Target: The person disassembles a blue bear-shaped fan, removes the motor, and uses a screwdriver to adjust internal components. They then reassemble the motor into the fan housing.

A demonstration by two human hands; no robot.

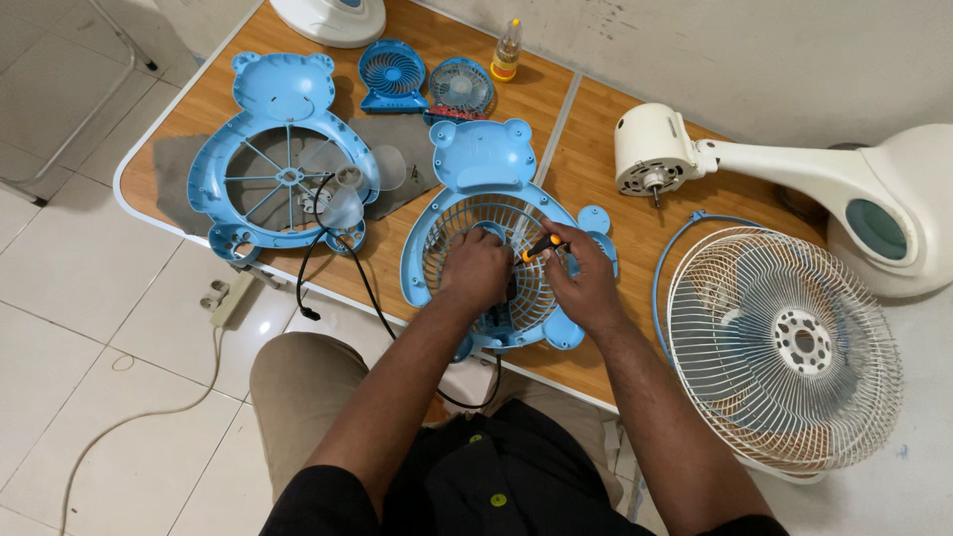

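A blue bear-shaped fan body (483, 159) with a wire grille lies flat at the table's front edge. My left hand (475, 270) rests on the middle of the grille, fingers curled over the hub. Just to its right, my right hand (584, 280) grips a small screwdriver with an orange and black handle (541, 247), its tip pointing toward the grille centre. A black cable (342, 248) runs from the fan body across the table edge.
A second blue bear-shaped fan shell (281, 149) lies to the left on grey cloth, with clear blades (349, 195). Two small blue fans (392, 73) and a small bottle (507, 50) stand behind. A white fan motor stand (784, 164) and round grille (784, 347) are at right.
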